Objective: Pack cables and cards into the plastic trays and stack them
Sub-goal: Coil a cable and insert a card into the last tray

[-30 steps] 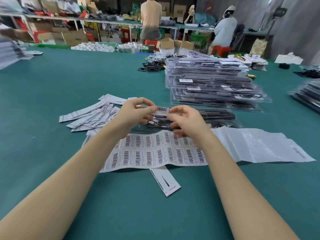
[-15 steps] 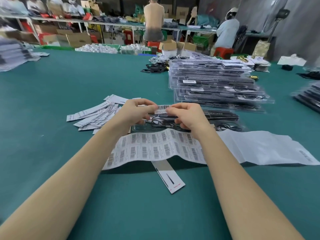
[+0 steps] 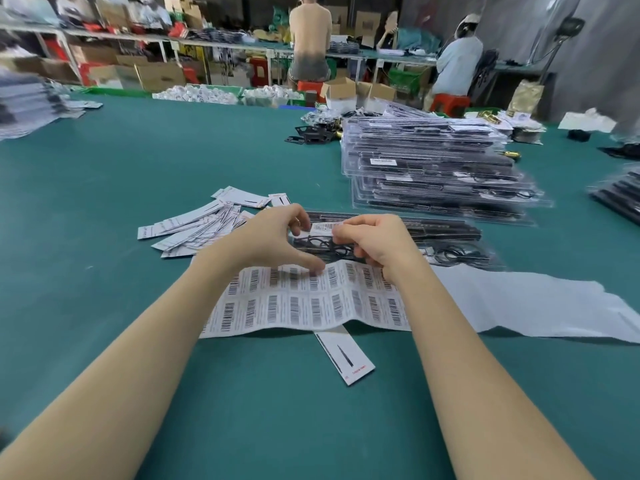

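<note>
Here both hands — left hand (image 3: 273,242), right hand (image 3: 372,242) — pinch the small white barcode label (image 3: 323,227) over the clear plastic tray (image 3: 446,233), whose long axis runs left–right, extending rightward.

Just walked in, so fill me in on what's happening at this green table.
A person is labelling a packed plastic tray that lies on the green table. Both hands hold a small barcode sticker over it: the left hand pinches one end, the right hand the other. A sheet of barcode stickers lies just in front, a fan of printed cards to the left, and a tall stack of finished trays behind on the right.
</note>
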